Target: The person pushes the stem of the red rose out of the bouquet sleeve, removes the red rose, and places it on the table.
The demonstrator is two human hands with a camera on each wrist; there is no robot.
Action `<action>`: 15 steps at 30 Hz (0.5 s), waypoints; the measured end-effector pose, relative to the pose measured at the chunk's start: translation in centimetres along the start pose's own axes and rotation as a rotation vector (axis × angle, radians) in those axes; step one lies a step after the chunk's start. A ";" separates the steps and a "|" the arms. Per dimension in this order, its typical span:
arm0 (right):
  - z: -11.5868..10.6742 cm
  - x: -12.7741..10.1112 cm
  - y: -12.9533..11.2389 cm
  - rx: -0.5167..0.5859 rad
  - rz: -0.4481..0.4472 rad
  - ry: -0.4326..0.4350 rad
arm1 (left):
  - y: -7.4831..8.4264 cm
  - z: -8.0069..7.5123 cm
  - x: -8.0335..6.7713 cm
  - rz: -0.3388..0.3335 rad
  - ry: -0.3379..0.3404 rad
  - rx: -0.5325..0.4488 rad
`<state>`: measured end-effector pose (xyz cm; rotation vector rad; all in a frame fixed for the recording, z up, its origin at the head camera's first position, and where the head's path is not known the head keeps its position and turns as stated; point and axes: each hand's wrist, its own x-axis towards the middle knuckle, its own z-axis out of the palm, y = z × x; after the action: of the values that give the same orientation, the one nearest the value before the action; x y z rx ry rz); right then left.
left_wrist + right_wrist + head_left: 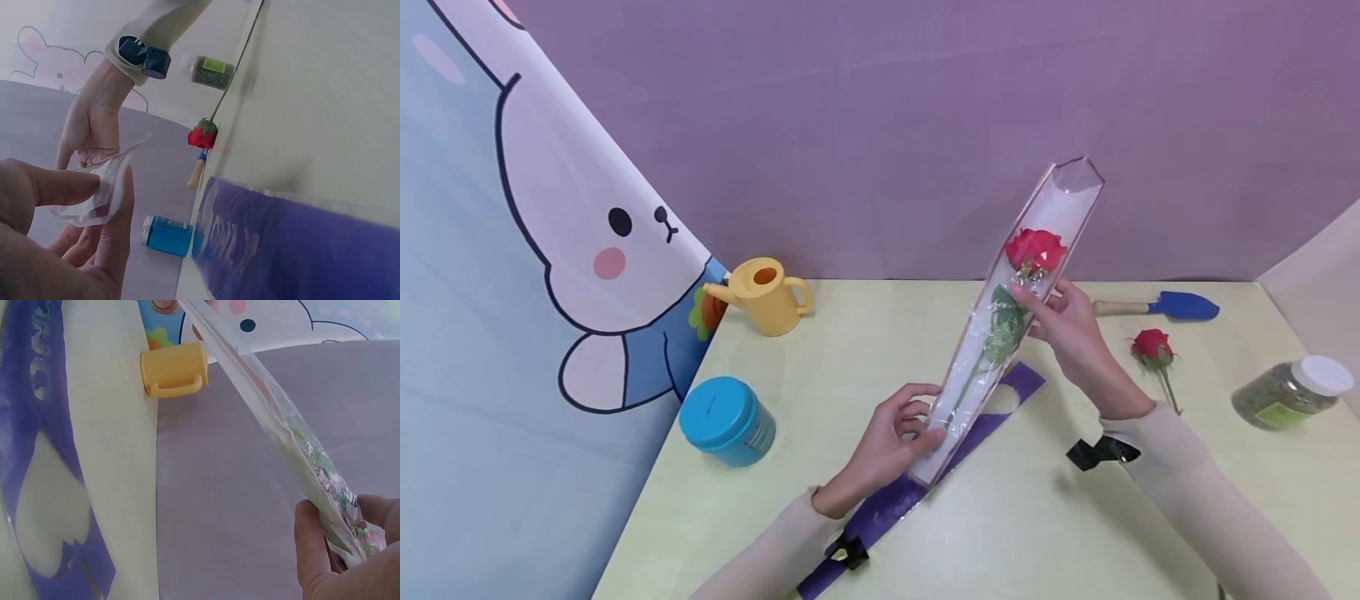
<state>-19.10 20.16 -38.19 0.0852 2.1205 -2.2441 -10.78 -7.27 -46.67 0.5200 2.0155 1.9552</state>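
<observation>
A long clear plastic sleeve (pixel 1060 208) holds a red rose (pixel 1035 248) with a green stem and stands tilted above the table. My left hand (pixel 901 433) pinches the sleeve's lower end (pixel 100 187) between thumb and fingers. My right hand (pixel 1070 325) grips the sleeve (pixel 300 444) at its middle, just below the bloom. Under the sleeve a purple wrapper (pixel 925 479) lies flat on the pale yellow table (pixel 1015 533); the same purple wrapper (pixel 294 250) shows in the left wrist view and the purple wrapper (pixel 44 462) in the right wrist view.
A second red rose (pixel 1153 348) lies right of my right hand, with a blue trowel (pixel 1180 306) behind it and a white-lidded jar (pixel 1288 392) at the far right. A yellow watering can (pixel 767 293) and a blue tub (pixel 727 419) stand at the left, by a rabbit-print backdrop (pixel 512 250).
</observation>
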 end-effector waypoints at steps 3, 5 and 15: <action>0.0 -0.1 0.4 -0.031 -0.008 -0.013 | -0.1 0.1 0.0 -0.006 0.012 -0.003; 0.1 -0.2 0.6 -0.055 -0.008 -0.025 | -0.3 0.2 0.0 -0.005 0.015 0.000; 1.0 -0.6 1.8 -0.119 -0.019 -0.074 | -0.5 0.6 -0.2 -0.028 0.051 -0.017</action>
<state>-18.35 19.06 -39.91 -0.0225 2.2192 -2.0903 -10.38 -6.80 -47.22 0.4407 2.0234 1.9863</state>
